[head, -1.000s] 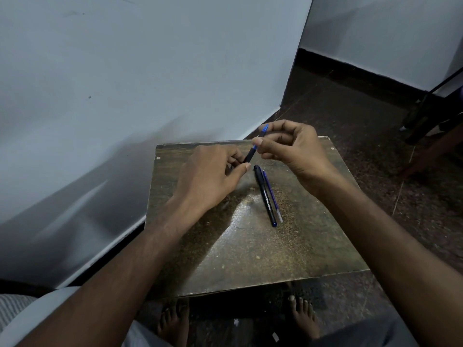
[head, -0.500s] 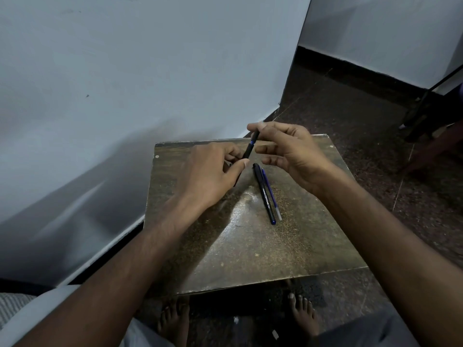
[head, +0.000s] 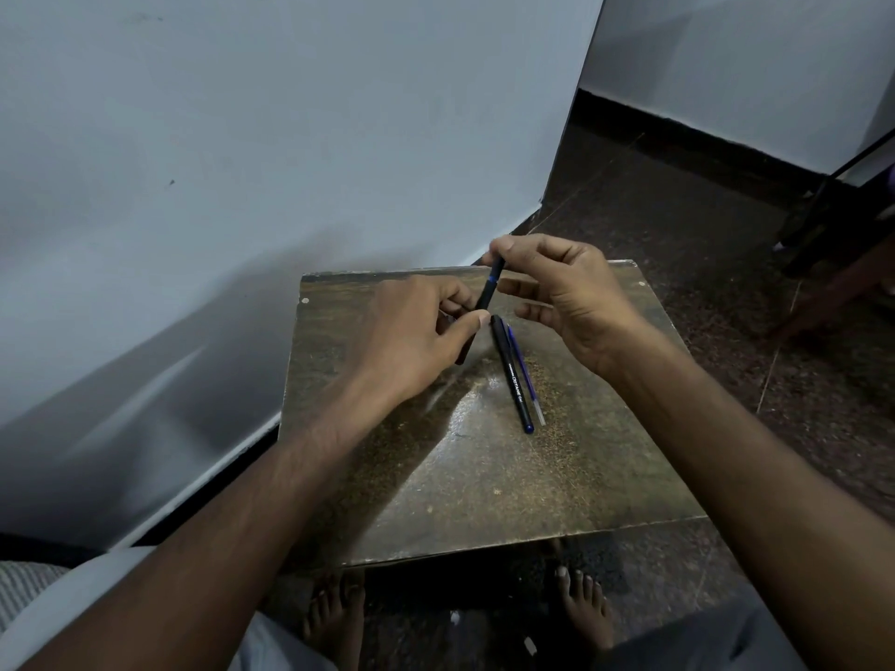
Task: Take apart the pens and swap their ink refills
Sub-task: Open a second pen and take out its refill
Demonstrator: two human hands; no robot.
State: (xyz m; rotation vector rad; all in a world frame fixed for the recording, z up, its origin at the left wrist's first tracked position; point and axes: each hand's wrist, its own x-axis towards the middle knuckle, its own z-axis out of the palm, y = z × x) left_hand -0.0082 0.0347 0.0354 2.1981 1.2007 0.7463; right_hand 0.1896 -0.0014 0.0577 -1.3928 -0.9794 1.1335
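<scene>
A black pen (head: 488, 293) with a blue band is held tilted above the far part of the small table (head: 484, 477). My left hand (head: 416, 336) grips its lower barrel. The thumb and forefinger of my right hand (head: 566, 293) pinch its upper end, and the other fingers are spread. A second black pen (head: 512, 375) with white lettering lies on the tabletop just right of my left thumb. A loose blue ink refill (head: 525, 375) lies alongside it on its right, almost touching.
The table is a small square brown stone-like slab standing against a white wall (head: 242, 162) on the left. Dark speckled floor (head: 678, 210) lies around it. My bare feet (head: 578, 607) are under the near edge. Dark furniture legs (head: 823, 220) stand at the far right.
The blue tip that stuck out above my right fingers a second ago is now covered by them. My right hand has shifted slightly up along the held pen. The pen and refill on the table have not moved.
</scene>
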